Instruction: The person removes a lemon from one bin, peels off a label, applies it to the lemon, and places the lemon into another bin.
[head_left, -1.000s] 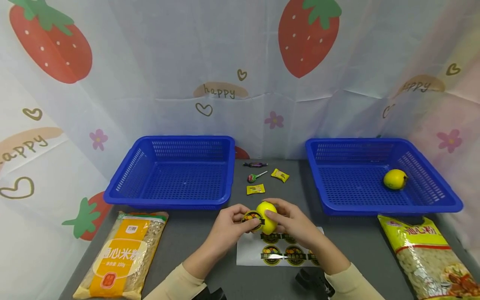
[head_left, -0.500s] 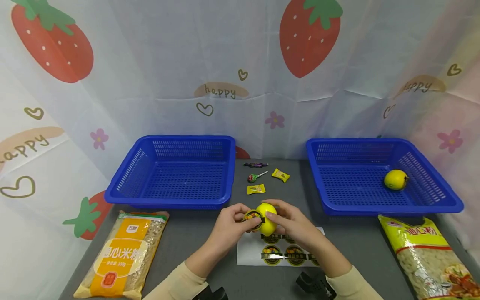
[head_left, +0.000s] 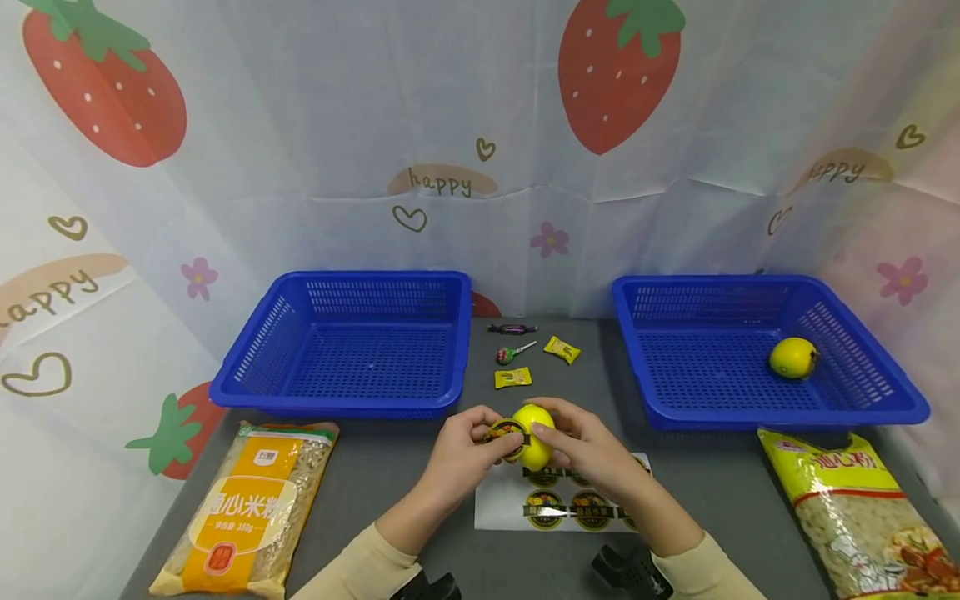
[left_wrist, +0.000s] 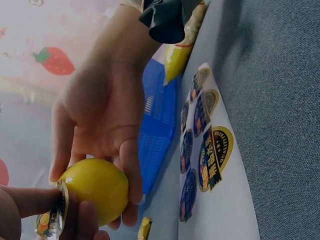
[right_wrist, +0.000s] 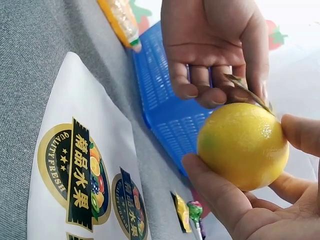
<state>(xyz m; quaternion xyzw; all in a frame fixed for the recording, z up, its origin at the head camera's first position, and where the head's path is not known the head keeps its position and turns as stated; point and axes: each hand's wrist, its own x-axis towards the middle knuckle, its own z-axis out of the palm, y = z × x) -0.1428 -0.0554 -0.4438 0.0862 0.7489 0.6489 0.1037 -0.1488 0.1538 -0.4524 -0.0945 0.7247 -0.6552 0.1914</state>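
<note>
My right hand (head_left: 588,446) grips a smooth yellow lemon (head_left: 537,425) between thumb and fingers, above the table. Close against its left side, my left hand (head_left: 465,450) pinches a round black-and-gold fruit sticker (head_left: 507,437) by thumb and finger. In the right wrist view the sticker (right_wrist: 247,92) appears edge-on, its rim at the lemon (right_wrist: 245,145); whether it is stuck there I cannot tell. From the left wrist the lemon (left_wrist: 97,190) shows between the fingers of both hands. Below the hands lies a white sheet of matching stickers (head_left: 510,504), partly hidden by the right arm.
Two blue baskets stand at the back, one left (head_left: 341,408) and one right (head_left: 780,414); the right one holds a yellow fruit (head_left: 792,358). Several wrapped candies (head_left: 512,377) lie between them. Food bags flank the table, one left (head_left: 243,508) and one right (head_left: 862,517).
Both hands keep their grips on the lemon and sticker almost still. The sticker has turned slightly at the lemon's left side.
</note>
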